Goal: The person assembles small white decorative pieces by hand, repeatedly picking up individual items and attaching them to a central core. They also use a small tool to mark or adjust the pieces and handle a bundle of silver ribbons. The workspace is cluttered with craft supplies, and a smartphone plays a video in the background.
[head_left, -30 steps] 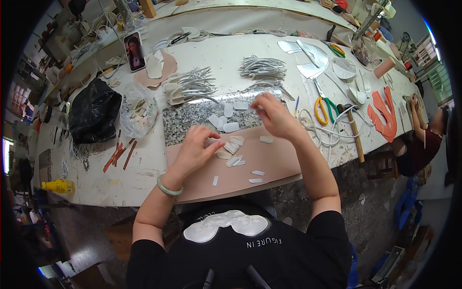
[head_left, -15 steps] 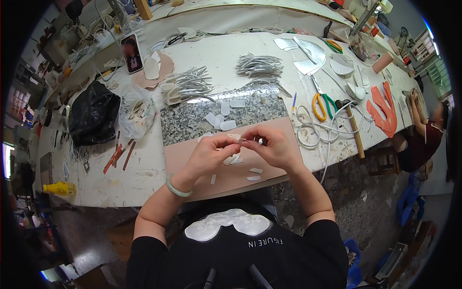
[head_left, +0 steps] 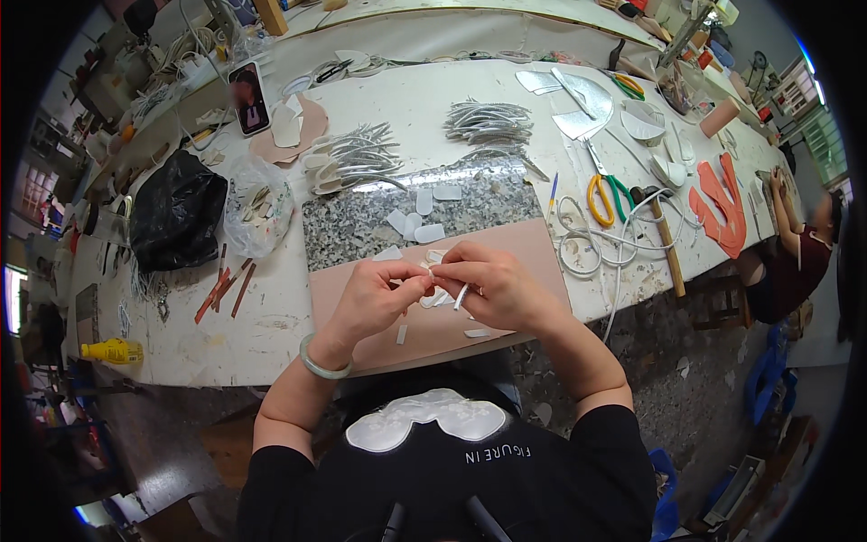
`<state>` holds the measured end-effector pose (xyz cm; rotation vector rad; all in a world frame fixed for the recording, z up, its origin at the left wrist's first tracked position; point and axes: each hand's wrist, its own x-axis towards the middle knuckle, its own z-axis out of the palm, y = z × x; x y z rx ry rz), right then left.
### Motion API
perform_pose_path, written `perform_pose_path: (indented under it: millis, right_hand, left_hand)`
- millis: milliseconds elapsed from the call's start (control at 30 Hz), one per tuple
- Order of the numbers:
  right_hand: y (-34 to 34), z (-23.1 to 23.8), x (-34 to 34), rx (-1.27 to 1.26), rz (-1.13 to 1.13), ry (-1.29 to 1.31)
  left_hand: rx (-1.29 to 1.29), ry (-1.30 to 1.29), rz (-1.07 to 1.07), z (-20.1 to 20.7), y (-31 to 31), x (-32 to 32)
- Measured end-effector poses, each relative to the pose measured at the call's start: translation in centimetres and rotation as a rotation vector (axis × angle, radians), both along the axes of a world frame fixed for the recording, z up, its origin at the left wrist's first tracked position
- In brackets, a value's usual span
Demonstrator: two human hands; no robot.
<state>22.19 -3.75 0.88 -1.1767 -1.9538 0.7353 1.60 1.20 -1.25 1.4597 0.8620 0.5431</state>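
Observation:
Above the pinkish-tan sheet (head_left: 370, 343), my two hands meet fingertip to fingertip. My left hand (head_left: 372, 298) is closed in a pinch on a small white piece, mostly hidden by the fingers. Pinching the same spot from the other side is my right hand (head_left: 495, 285); a short white strip (head_left: 461, 296) also sticks out from under its fingers. Beneath the hands lie more pale pieces, partly covered. Small white strips (head_left: 401, 335) are scattered on the sheet close to me. Beyond, white rounded tabs (head_left: 430, 233) rest on the speckled stone slab (head_left: 348, 230).
Bundles of silvery straps (head_left: 488, 122) lie behind the slab. To the right are scissors (head_left: 600, 194), white cord (head_left: 578, 262), a hammer (head_left: 668, 239) and orange cut-outs (head_left: 718, 208). On the left sit a black bag (head_left: 178, 212), a clear bag (head_left: 259, 208) and a yellow bottle (head_left: 113, 351). Another person sits far right.
Both hands have shifted slightly left and turned, still pinched together. The white strip at my right hand now points down toward me. One loose strip on the sheet is now covered by my right hand.

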Motion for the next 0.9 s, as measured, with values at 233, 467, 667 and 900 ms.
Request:
perform_pose_path:
  millis: [233,467,667,900]
  right_hand:
    - [0.3,-1.0,-0.1,0.113,0.038,-0.039]
    - [0.0,-1.4,1.3,-0.663,-0.197,0.739]
    - [-0.8,-4.0,3.2,-0.298,0.13,0.634]
    - [-0.7,-0.7,0.7,-0.116,0.195,0.493]
  left_hand:
    - [0.632,0.101,0.018,2.3,-1.6,0.8]
    - [0.651,0.055,0.048,2.7,-1.2,0.5]
    - [-0.606,-0.458,0.006,0.5,0.1,-1.2]
    - [-0.838,-0.444,-0.175,-0.1,-1.8,0.5]
